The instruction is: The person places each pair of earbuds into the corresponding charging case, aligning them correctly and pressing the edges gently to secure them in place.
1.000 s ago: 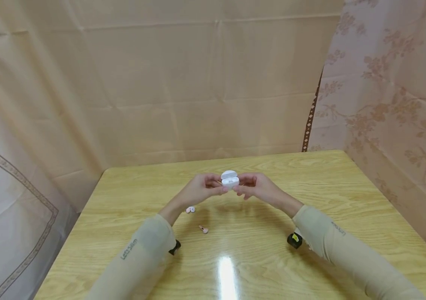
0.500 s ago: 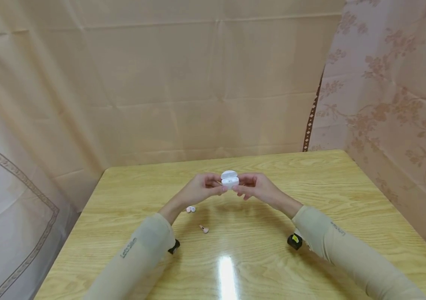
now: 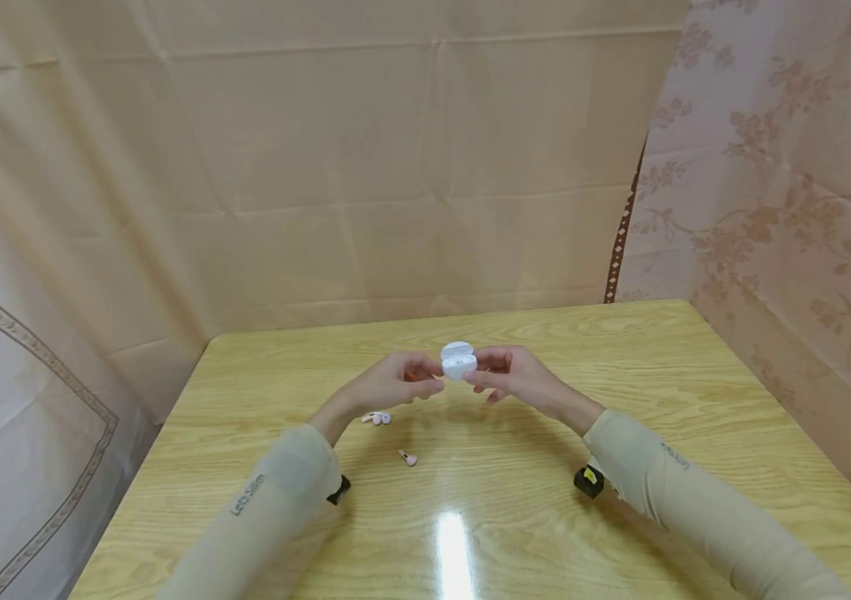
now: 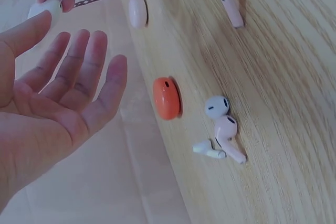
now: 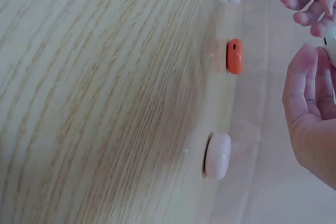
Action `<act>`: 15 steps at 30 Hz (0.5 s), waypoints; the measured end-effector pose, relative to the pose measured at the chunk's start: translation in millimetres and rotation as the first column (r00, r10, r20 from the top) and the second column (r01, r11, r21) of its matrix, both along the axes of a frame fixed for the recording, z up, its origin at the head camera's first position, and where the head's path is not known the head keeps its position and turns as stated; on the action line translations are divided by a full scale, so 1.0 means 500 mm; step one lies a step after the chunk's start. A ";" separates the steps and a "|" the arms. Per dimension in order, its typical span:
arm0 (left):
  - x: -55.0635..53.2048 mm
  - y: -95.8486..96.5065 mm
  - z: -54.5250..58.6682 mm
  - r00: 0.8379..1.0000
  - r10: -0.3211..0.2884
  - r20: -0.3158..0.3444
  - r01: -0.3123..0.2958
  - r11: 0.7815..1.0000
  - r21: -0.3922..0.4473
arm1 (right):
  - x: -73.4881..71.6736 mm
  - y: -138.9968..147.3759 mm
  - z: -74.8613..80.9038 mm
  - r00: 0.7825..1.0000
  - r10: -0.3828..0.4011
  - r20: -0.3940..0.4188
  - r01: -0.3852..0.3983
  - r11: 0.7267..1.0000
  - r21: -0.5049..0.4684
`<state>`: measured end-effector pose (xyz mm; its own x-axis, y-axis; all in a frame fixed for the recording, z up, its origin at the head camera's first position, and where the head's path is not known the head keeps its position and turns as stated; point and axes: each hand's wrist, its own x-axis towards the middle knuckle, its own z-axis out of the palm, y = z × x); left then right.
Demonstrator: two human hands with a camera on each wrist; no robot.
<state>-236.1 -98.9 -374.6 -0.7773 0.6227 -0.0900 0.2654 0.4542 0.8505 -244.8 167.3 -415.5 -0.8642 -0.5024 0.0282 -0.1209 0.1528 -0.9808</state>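
Note:
My right hand (image 3: 518, 379) holds a white earbud charging case (image 3: 458, 363) above the table, pinching its right side. The lid stands up, and the wells inside are too small to make out. My left hand (image 3: 398, 382) is just left of the case, its fingers loosely bent around nothing. In the left wrist view the left palm (image 4: 58, 103) is bare, and the thumb reaches up close to the case (image 4: 38, 11); whether it touches is unclear. At the right wrist view's edge, a sliver of the case (image 5: 330, 43) shows beside the right fingertips.
An orange earbud case (image 4: 167, 98) and a pale pink case (image 4: 138, 12) lie on the table (image 3: 515, 517) below the hands. A few white and pink earbuds (image 4: 227, 128) are clustered near the left forearm. One pink earbud (image 3: 407, 457) lies apart, closer to me.
My left hand has let go of the white case and drawn slightly left, uncovering more of the clustered earbuds and a bit of the orange case. The right hand stays in place.

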 end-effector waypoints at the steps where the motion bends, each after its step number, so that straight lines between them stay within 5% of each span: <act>1: 0.000 -0.002 0.000 1.000 -0.005 -0.002 0.005 1.000 -0.010 | 0.000 0.000 0.000 1.000 0.002 0.000 -0.002 1.000 0.001; 15: -0.006 -0.044 0.000 0.985 -0.061 -0.162 0.026 0.977 -0.210 | 0.004 -0.001 0.001 1.000 0.002 0.016 -0.002 1.000 0.001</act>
<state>-239.3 -121.0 -374.6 -0.7648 0.6377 -0.0914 0.4189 0.6001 0.6815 -242.9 167.0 -415.2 -0.8636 -0.5040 0.0143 -0.1058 0.1534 -0.9825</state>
